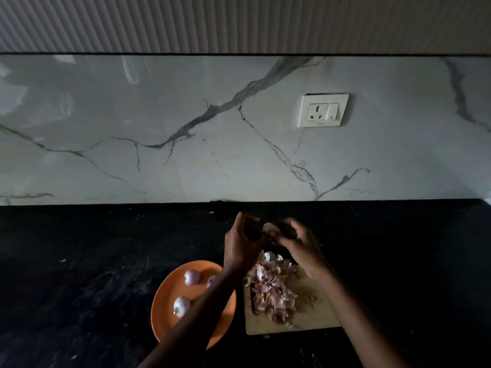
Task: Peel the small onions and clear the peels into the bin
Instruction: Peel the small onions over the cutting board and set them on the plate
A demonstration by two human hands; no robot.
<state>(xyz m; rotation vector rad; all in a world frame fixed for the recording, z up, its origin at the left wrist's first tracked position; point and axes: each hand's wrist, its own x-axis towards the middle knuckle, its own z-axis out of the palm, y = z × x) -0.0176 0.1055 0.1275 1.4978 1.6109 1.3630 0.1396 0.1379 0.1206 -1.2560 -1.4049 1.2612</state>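
Small onion (269,227) between both hands; peels (271,286) heaped on board.

Dim, soft-focus picture; the black table (79,261) swallows detail, the marble wall (186,128) shows pale glare far left, edges bow.

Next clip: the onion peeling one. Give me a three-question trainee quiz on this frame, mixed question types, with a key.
1. True or false: the peels lie heaped on the orange plate.
2. How many onions show on the plate?
3. Multiple choice: the left hand and right hand meet on a small onion:
A. over the far end of the cutting board
B. over the plate
C. beside the wall socket

Key:
1. False; they lie on the cutting board.
2. Three, one partly hidden by the left forearm.
3. A
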